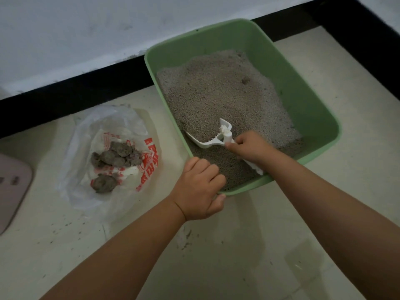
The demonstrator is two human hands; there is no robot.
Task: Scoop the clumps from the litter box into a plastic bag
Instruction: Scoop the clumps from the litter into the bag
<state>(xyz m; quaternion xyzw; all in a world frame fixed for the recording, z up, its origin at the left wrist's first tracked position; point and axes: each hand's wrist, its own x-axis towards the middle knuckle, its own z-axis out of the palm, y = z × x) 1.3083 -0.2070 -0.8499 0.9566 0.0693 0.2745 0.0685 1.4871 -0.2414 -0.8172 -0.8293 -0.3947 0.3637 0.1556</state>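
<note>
A green litter box (311,109) filled with grey litter (218,94) sits on the floor against the wall. My right hand (251,147) grips the handle of a white scoop (213,140), whose blade lies in the litter near the front. My left hand (200,188) grips the box's near rim, fingers curled over the edge and thumb outside. A small dark clump (245,80) shows in the litter towards the back. To the left lies an open clear plastic bag (129,124) with red print, holding several grey clumps (114,156).
A black skirting strip (75,98) runs along the white wall behind the box and bag. A pink flat object (12,187) lies at the left edge. Litter grains (65,226) are scattered on the pale tile floor near me.
</note>
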